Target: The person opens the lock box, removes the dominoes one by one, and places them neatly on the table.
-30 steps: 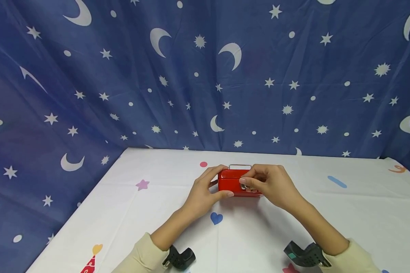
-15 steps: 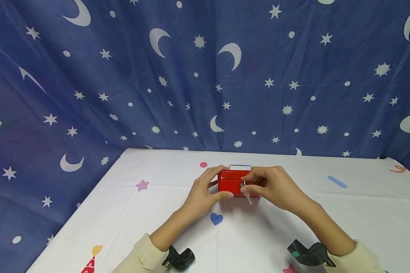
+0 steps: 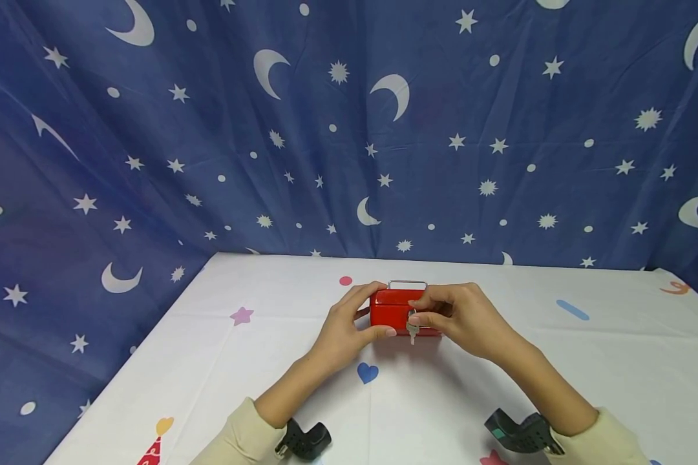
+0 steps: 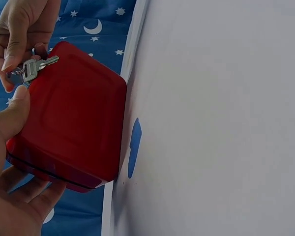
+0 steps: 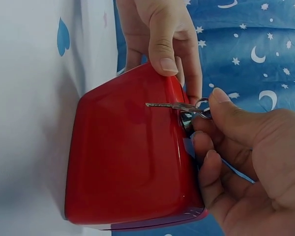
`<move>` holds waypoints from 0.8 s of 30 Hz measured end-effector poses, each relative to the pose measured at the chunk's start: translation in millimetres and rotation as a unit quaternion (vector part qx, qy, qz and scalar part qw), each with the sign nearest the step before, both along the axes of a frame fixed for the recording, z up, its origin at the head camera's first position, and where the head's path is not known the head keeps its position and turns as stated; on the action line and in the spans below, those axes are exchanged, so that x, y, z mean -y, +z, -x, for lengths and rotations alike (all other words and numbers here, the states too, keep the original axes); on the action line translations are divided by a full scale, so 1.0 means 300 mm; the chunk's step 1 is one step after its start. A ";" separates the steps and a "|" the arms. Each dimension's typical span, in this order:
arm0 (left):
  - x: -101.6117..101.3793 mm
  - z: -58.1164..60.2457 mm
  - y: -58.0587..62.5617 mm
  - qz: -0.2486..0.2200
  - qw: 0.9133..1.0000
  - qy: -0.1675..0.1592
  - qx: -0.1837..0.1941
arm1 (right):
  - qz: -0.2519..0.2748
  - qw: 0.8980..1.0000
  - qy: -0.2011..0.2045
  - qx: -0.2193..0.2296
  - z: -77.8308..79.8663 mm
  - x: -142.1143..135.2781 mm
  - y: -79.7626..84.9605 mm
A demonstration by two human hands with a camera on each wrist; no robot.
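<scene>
A small red metal cash box [image 3: 391,315] with a thin wire handle [image 3: 408,282] on top rests on the white tablecloth. My left hand [image 3: 342,328] grips its left end, thumb on the front and fingers over the far side. At the front, my right hand [image 3: 470,318] pinches a key at the silver lock [image 5: 186,121] between thumb and forefinger; most of that key is hidden by the fingers. From it a second silver key [image 5: 168,105] hangs on a small ring [image 5: 202,102] across the front of the box, also plain in the left wrist view.
The white tablecloth [image 3: 302,290] carries printed shapes, among them a blue heart [image 3: 368,372] and a pink star [image 3: 242,315]. Behind and to the left hangs a blue curtain [image 3: 326,161] with moons and stars. Each wrist bears a black camera mount.
The loose key has dropped into view below my right fingers and swung from slanting rightward to hanging nearly straight down. My right hand has turned slightly; the left hand and box stay put.
</scene>
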State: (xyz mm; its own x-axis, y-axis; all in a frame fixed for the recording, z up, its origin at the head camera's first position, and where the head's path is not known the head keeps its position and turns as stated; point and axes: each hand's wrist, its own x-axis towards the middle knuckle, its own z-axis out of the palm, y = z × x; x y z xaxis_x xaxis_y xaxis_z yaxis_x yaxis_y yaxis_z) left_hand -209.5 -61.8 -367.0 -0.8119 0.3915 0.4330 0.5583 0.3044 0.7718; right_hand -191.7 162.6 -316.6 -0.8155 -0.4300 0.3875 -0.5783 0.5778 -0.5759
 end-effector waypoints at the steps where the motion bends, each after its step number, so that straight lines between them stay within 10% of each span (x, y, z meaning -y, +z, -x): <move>1: 0.001 0.000 0.000 0.002 1.000 -0.001 0.001 | -0.001 1.000 0.001 -0.002 0.000 0.000 0.000; 24: 0.017 0.011 0.004 0.029 0.999 -0.017 0.001 | -0.018 0.999 0.027 -0.011 0.003 -0.012 0.007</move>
State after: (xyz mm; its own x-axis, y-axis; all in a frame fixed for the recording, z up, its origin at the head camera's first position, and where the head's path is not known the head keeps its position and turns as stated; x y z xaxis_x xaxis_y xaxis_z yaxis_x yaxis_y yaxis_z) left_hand -212.7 -66.8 -365.7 -0.7986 0.4433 0.4071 0.5673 0.3286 0.7551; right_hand -192.6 166.2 -314.7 -0.7818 -0.4871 0.3892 -0.6220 0.5657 -0.5414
